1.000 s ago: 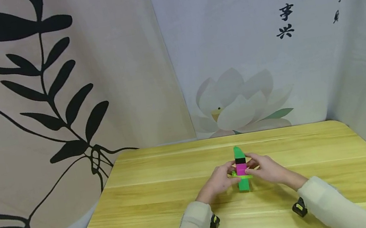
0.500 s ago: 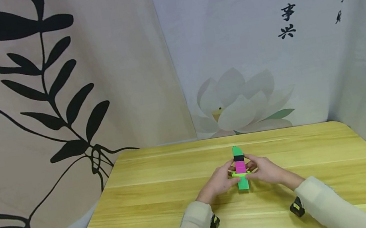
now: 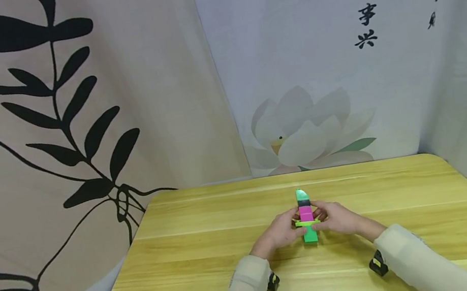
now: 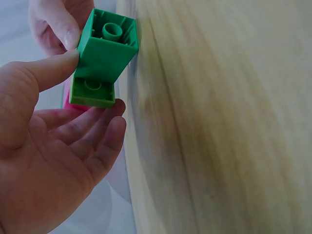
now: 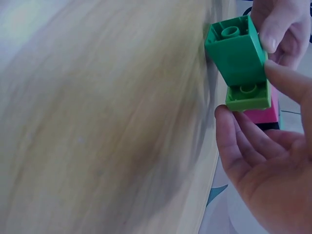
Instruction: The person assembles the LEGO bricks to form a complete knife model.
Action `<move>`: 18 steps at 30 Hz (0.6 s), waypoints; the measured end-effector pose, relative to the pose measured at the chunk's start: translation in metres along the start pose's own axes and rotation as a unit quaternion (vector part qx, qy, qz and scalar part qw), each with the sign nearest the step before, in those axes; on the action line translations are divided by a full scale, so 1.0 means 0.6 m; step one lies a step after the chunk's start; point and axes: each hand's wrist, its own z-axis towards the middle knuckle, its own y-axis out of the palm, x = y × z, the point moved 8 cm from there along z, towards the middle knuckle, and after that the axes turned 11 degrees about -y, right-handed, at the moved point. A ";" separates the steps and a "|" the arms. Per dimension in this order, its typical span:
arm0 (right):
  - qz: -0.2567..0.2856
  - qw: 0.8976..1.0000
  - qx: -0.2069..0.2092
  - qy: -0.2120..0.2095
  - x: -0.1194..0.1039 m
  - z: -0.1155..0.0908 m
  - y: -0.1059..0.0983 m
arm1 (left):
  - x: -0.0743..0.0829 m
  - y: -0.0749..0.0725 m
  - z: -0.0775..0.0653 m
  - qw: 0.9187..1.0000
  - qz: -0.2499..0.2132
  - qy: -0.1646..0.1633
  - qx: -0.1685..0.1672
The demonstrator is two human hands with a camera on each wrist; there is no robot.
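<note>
Both hands hold a stack of toy building bricks [image 3: 306, 213] over the table. From its near end it runs green brick [image 3: 310, 234], thin lime crosspiece [image 3: 301, 224], magenta brick, black brick and a green curved end piece [image 3: 301, 195]. My left hand [image 3: 280, 230] pinches its left side, thumb near the lime piece and fingers behind. The right hand [image 3: 340, 220] does likewise on the right side. In the left wrist view the green brick's hollow underside [image 4: 112, 31] faces the camera, off the tabletop. The right wrist view shows magenta and black parts behind the lime piece [image 5: 249, 97].
A wood-grain table [image 3: 181, 277] spreads beneath the hands. Behind it hangs a pale curtain [image 3: 170, 99] printed with dark leaves, a lotus and characters. A small black device [image 3: 378, 264] sits at each cuff.
The stack has shifted slightly left and turned to face more squarely forward, its top dipping a little. My right hand has moved slightly left with it. Both hands keep their hold.
</note>
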 end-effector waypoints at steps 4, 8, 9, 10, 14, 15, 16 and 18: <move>0.005 1.000 -0.004 0.002 0.000 -0.001 0.002 | 0.000 0.001 -0.001 1.000 -0.005 -0.006 -0.009; 0.010 1.000 -0.010 -0.008 -0.001 -0.001 0.005 | -0.001 0.004 0.001 1.000 -0.002 -0.004 -0.014; 0.010 1.000 -0.012 -0.012 -0.002 0.000 0.006 | -0.001 0.005 0.001 1.000 0.001 -0.002 -0.014; 0.010 1.000 -0.014 -0.015 -0.002 0.000 0.007 | -0.001 0.006 0.002 1.000 0.002 -0.001 -0.015; 0.008 0.999 -0.021 -0.026 -0.004 0.000 0.009 | 0.000 0.006 0.003 1.000 0.005 -0.001 -0.017; 0.008 0.999 -0.022 -0.027 -0.003 0.000 0.009 | 0.000 0.006 0.003 1.000 0.006 -0.003 -0.018; 0.008 0.999 -0.023 -0.027 -0.003 0.000 0.009 | -0.001 0.006 0.003 1.000 0.007 -0.005 -0.020; 0.006 0.999 -0.024 -0.027 -0.001 0.001 0.009 | -0.002 0.008 0.005 1.000 0.012 -0.009 -0.022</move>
